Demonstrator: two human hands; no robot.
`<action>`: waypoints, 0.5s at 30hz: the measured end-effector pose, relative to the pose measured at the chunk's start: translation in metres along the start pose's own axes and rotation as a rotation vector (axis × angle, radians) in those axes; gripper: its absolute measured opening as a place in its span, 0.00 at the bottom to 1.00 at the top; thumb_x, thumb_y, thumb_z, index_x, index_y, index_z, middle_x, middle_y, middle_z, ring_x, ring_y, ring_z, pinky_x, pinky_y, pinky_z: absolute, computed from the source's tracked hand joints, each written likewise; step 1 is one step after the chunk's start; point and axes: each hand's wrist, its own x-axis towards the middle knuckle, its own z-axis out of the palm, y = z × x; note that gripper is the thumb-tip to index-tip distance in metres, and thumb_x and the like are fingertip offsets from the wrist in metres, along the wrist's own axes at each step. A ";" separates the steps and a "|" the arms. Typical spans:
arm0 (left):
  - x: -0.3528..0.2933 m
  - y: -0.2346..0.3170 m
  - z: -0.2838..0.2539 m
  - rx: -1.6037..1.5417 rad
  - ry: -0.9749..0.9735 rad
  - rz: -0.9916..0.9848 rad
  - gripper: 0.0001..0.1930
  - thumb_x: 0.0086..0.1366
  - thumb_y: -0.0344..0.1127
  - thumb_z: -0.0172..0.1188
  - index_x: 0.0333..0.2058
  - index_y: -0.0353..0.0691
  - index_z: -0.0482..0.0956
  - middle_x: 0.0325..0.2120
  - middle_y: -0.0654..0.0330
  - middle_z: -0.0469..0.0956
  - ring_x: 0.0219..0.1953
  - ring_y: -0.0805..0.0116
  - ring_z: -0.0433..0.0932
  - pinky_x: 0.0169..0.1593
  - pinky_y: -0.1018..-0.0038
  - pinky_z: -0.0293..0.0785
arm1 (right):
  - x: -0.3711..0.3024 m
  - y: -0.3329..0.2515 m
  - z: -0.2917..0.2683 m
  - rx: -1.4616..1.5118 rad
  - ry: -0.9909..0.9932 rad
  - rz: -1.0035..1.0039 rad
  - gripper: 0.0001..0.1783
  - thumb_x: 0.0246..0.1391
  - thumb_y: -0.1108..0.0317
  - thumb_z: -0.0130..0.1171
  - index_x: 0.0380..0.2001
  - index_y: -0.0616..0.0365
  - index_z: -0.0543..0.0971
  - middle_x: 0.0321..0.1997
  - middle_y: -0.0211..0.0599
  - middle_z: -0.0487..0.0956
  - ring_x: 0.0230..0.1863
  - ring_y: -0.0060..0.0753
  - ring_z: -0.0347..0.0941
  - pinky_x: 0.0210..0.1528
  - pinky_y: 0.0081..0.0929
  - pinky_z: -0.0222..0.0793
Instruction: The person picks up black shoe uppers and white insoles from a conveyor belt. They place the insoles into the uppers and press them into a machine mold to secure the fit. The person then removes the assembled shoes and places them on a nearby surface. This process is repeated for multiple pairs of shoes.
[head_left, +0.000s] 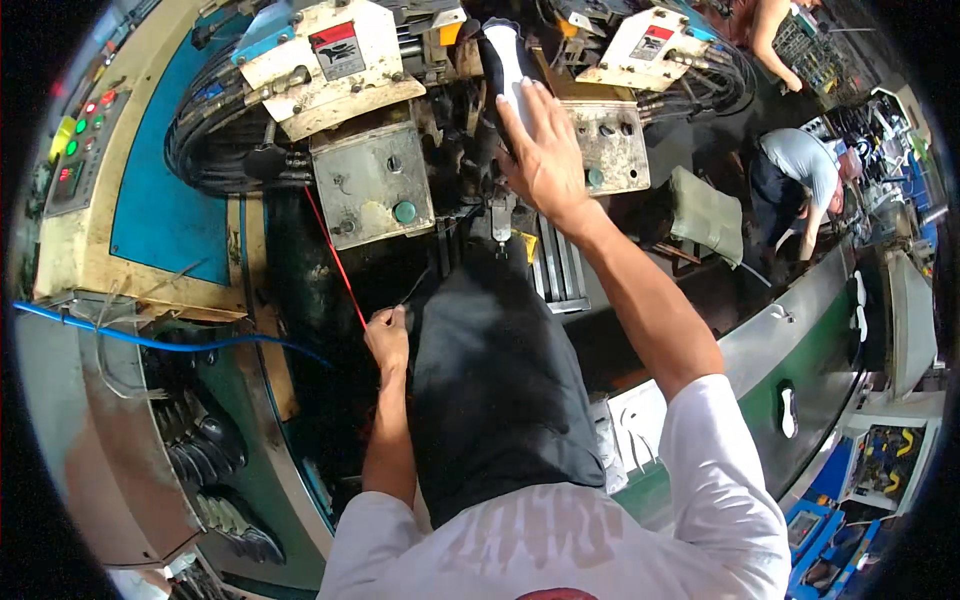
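A dark shoe upper with a white sole-shaped face (pixel 508 62) sits, toe end away from me, in the middle of the machine. My right hand (pixel 545 150) lies on its near part, fingers stretched forward and slightly apart. Low on the left, beside my dark-clothed leg, my left hand (pixel 386 335) is closed in a pinch. A thin dark strand sticks out above its fingers, and a red cord (pixel 335 257) runs down to it from the machine. What exactly the fingers hold is too small to tell. Under the shoe, a metal clamp part (pixel 501 222) points toward me.
Two grimy control boxes (pixel 372 185) with green buttons flank the shoe. Black hoses (pixel 200 140) loop at the left, near a button panel (pixel 88 150). Dark shoes (pixel 205 440) lie on a green conveyor at lower left. Another conveyor (pixel 745 400) runs right. Co-workers (pixel 800 165) bend at far right.
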 end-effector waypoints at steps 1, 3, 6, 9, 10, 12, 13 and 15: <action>0.005 -0.009 -0.004 0.061 0.031 -0.004 0.11 0.67 0.33 0.68 0.41 0.28 0.88 0.44 0.41 0.86 0.46 0.42 0.85 0.53 0.57 0.78 | -0.001 -0.003 0.002 -0.003 0.006 -0.017 0.43 0.56 0.64 0.72 0.74 0.53 0.68 0.79 0.56 0.62 0.79 0.63 0.58 0.79 0.56 0.56; 0.015 -0.024 -0.011 0.182 0.088 -0.011 0.13 0.67 0.32 0.67 0.46 0.29 0.87 0.51 0.39 0.84 0.52 0.40 0.83 0.57 0.54 0.76 | -0.003 -0.007 0.000 -0.029 -0.009 -0.002 0.37 0.60 0.65 0.62 0.73 0.56 0.69 0.77 0.59 0.65 0.78 0.62 0.59 0.81 0.52 0.54; -0.005 0.018 -0.004 0.378 -0.012 0.264 0.24 0.68 0.36 0.66 0.61 0.32 0.79 0.66 0.37 0.72 0.69 0.32 0.67 0.72 0.49 0.63 | 0.002 -0.012 -0.002 -0.037 -0.004 0.003 0.35 0.60 0.67 0.60 0.72 0.58 0.70 0.74 0.59 0.68 0.77 0.61 0.61 0.80 0.52 0.55; -0.026 0.041 0.046 0.207 -0.262 0.364 0.28 0.73 0.44 0.63 0.66 0.35 0.75 0.69 0.38 0.68 0.72 0.31 0.62 0.74 0.44 0.60 | 0.031 0.002 0.008 -0.015 0.044 -0.004 0.34 0.60 0.66 0.60 0.70 0.60 0.72 0.73 0.58 0.69 0.76 0.60 0.62 0.79 0.53 0.56; -0.043 0.062 0.057 0.398 -0.326 0.398 0.28 0.75 0.47 0.60 0.67 0.37 0.75 0.70 0.40 0.67 0.72 0.31 0.62 0.73 0.41 0.59 | 0.040 0.009 0.017 -0.043 0.049 -0.005 0.33 0.61 0.66 0.59 0.69 0.60 0.73 0.72 0.58 0.70 0.75 0.60 0.63 0.79 0.53 0.56; -0.058 0.070 0.073 0.695 -0.330 0.503 0.26 0.79 0.52 0.54 0.66 0.42 0.76 0.71 0.45 0.66 0.73 0.31 0.61 0.70 0.33 0.59 | 0.062 0.018 0.032 -0.052 0.077 -0.033 0.32 0.62 0.66 0.57 0.69 0.61 0.73 0.72 0.60 0.71 0.75 0.60 0.64 0.78 0.52 0.57; -0.054 0.075 0.078 0.672 -0.362 0.473 0.26 0.79 0.52 0.54 0.66 0.43 0.77 0.71 0.46 0.67 0.73 0.32 0.61 0.70 0.34 0.60 | 0.071 0.025 0.040 -0.081 0.086 -0.056 0.31 0.62 0.66 0.57 0.68 0.62 0.74 0.71 0.60 0.72 0.75 0.60 0.64 0.78 0.52 0.58; -0.046 0.082 0.083 0.630 -0.426 0.403 0.24 0.79 0.51 0.54 0.65 0.44 0.78 0.69 0.47 0.69 0.72 0.34 0.62 0.70 0.37 0.62 | 0.092 0.038 0.056 -0.098 0.119 -0.056 0.30 0.62 0.66 0.56 0.67 0.62 0.75 0.69 0.60 0.73 0.74 0.60 0.66 0.78 0.51 0.58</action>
